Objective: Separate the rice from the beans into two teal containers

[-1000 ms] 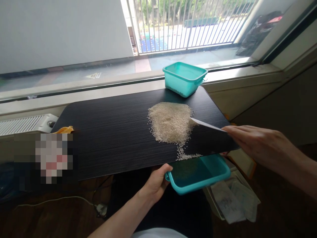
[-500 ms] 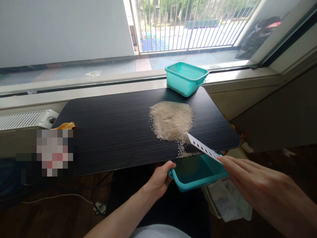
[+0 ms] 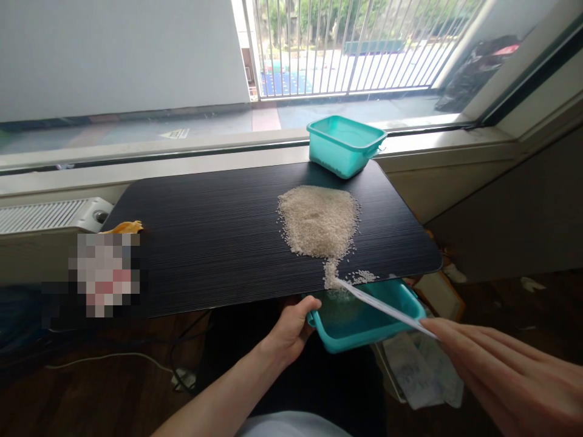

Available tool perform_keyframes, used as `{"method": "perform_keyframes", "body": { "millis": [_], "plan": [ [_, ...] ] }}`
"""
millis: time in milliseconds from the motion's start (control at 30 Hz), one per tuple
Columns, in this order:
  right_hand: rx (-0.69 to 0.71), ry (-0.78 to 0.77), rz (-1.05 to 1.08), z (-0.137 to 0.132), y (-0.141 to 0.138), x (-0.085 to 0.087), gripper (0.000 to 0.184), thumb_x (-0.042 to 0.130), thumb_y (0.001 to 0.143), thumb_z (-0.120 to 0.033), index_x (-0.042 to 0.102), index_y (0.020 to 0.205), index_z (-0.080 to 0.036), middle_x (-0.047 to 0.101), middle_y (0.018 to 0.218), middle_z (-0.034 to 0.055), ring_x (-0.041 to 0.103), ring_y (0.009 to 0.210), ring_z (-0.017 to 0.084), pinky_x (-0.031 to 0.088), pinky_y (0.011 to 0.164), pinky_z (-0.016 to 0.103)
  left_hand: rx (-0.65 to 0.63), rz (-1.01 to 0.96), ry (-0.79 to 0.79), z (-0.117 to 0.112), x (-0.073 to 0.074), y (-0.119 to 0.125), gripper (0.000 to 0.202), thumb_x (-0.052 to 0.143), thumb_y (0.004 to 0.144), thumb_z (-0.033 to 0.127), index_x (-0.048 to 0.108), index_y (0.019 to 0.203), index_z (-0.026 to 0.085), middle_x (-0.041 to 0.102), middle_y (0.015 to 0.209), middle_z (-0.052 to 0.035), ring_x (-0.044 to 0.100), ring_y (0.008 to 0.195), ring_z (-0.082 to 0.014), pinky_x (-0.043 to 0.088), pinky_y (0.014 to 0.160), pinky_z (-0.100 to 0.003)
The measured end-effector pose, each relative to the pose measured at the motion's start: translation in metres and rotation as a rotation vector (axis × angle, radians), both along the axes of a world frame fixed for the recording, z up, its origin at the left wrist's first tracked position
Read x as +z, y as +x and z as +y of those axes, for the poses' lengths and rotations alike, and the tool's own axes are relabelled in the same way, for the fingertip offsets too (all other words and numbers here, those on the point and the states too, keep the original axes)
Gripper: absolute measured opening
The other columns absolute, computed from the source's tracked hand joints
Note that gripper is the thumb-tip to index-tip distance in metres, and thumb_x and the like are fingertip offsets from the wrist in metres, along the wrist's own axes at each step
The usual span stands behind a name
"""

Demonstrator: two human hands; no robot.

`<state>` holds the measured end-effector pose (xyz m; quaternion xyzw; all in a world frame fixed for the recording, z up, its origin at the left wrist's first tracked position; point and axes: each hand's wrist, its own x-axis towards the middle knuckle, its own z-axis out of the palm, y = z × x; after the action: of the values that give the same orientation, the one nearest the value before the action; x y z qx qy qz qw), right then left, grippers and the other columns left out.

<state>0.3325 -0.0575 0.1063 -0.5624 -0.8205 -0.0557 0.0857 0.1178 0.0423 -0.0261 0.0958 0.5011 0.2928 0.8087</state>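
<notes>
A pile of rice (image 3: 319, 220) lies on the right half of a black tabletop (image 3: 204, 243), with a thin trail of grains running to the near edge. My left hand (image 3: 288, 331) grips the left rim of a teal tub (image 3: 364, 318) held just under that edge. My right hand (image 3: 492, 370) pinches a thin white card (image 3: 382, 305), whose far tip rests at the table edge over the tub. Some grains lie in the tub.
A second teal tub (image 3: 344, 145) stands at the table's far right, against the window sill. A radiator (image 3: 50, 215) and a yellow object (image 3: 122, 227) sit at the left. Papers (image 3: 419, 370) lie on the floor under the held tub. A cable runs across the floor.
My right hand drew the card from the pile's right side toward me, down to the table edge, sweeping grains into the held tub. The left hand stayed on the tub.
</notes>
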Motion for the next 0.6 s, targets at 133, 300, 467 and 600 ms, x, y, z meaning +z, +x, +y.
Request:
{"method": "perform_keyframes", "body": {
  "millis": [133, 300, 467, 600],
  "plan": [
    [-0.099, 0.068, -0.069, 0.013, 0.015, 0.001, 0.04, 0.038, 0.083, -0.029, 0.044, 0.122, -0.034, 0.066, 0.101, -0.001, 0.063, 0.084, 0.018, 0.051, 0.061, 0.027, 0.007, -0.003, 0.003, 0.0, 0.0, 0.0, 0.011, 0.065, 0.056, 0.011, 0.059, 0.066, 0.013, 0.058, 0.059, 0.0018, 0.051, 0.052, -0.0076, 0.044, 0.056, -0.022],
    [-0.12, 0.027, -0.018, 0.019, 0.018, 0.003, 0.035, 0.032, 0.086, -0.031, 0.048, 0.117, -0.032, 0.067, 0.093, -0.0008, 0.064, 0.077, 0.016, 0.05, 0.064, 0.026, -0.002, 0.002, -0.003, 0.001, 0.002, 0.0, 0.009, 0.064, 0.056, 0.011, 0.059, 0.063, 0.013, 0.056, 0.056, 0.0022, 0.05, 0.051, -0.0074, 0.044, 0.055, -0.021],
    [-0.17, 0.005, 0.102, 0.015, 0.023, 0.005, 0.036, 0.036, 0.084, -0.035, 0.048, 0.118, -0.037, 0.065, 0.101, -0.0031, 0.063, 0.084, 0.017, 0.05, 0.072, 0.027, -0.005, 0.003, -0.02, 0.001, 0.002, 0.0, 0.007, 0.064, 0.056, 0.011, 0.058, 0.059, 0.012, 0.056, 0.055, 0.0025, 0.05, 0.05, -0.0067, 0.043, 0.055, -0.021],
    [-0.15, 0.038, 0.051, 0.018, 0.032, 0.001, 0.036, 0.037, 0.084, -0.035, 0.048, 0.118, -0.038, 0.066, 0.099, -0.0055, 0.064, 0.077, 0.015, 0.051, 0.067, 0.025, -0.008, 0.004, -0.024, 0.001, 0.004, -0.001, 0.007, 0.064, 0.057, 0.011, 0.058, 0.061, 0.012, 0.056, 0.055, 0.0023, 0.05, 0.05, -0.007, 0.044, 0.055, -0.021]
  ]
}}
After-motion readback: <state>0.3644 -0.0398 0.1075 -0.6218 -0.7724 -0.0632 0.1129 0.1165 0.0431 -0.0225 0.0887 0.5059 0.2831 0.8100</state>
